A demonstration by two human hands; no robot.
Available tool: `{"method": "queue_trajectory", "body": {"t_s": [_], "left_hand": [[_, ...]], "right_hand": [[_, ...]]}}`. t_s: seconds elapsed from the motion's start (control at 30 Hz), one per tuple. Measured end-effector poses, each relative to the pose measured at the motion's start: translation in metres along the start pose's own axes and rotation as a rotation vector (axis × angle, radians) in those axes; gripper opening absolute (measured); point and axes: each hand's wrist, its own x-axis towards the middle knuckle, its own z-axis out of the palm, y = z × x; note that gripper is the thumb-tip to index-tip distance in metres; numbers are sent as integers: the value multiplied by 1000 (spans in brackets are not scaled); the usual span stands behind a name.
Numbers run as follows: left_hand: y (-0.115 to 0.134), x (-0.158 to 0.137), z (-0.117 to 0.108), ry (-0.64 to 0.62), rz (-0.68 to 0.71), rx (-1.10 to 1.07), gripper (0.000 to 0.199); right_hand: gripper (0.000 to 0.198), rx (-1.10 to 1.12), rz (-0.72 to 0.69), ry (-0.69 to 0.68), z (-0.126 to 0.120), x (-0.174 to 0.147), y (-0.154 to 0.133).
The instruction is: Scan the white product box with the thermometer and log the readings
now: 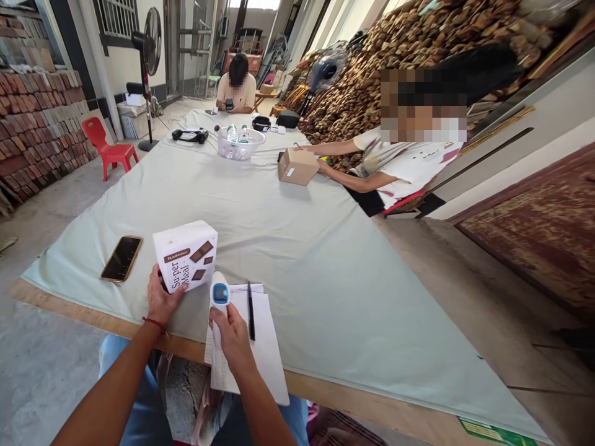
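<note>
My left hand (165, 296) grips the lower part of a white box (186, 251) printed "Super Meal" with brown chocolate pieces, tilted a little near the table's front edge. In my right hand (233, 331) is a white infrared thermometer (220, 303), its blue-rimmed screen facing me. The thermometer's front end is close to the box's lower right side; whether they touch I cannot tell. Beneath my right hand lie sheets of paper (267, 353) that overhang the table edge, and a black pen (251, 313) rests on them. A phone with a dark screen (121, 259) lies left of the box.
A pale cloth covers the table (325, 279). Farther off are a plastic basin with bottles (240, 148), a black headset-like device (189, 135) and a cardboard box (298, 167) handled by a person at the right. Another person sits at the far end. A red chair (109, 148) stands left.
</note>
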Motion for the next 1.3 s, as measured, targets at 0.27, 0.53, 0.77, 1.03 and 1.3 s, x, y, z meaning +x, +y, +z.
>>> {"method": "queue_trajectory", "body": {"t_s": [0.27, 0.53, 0.77, 1.03, 1.3], "left_hand": [[-11, 6, 4, 328, 37, 109, 65], [-7, 9, -2, 327, -241, 43, 42], [10, -29, 5, 19, -57, -54, 48], [30, -40, 40, -629, 630, 370, 89], [30, -47, 44, -619, 598, 552, 91]], "right_hand": [[40, -38, -22, 273, -61, -15, -7], [41, 6, -2, 382, -85, -25, -7], [56, -599, -46, 528, -135, 3, 18], [50, -1247, -7, 449, -179, 46, 33], [34, -1065, -422, 599, -146, 46, 51]]}}
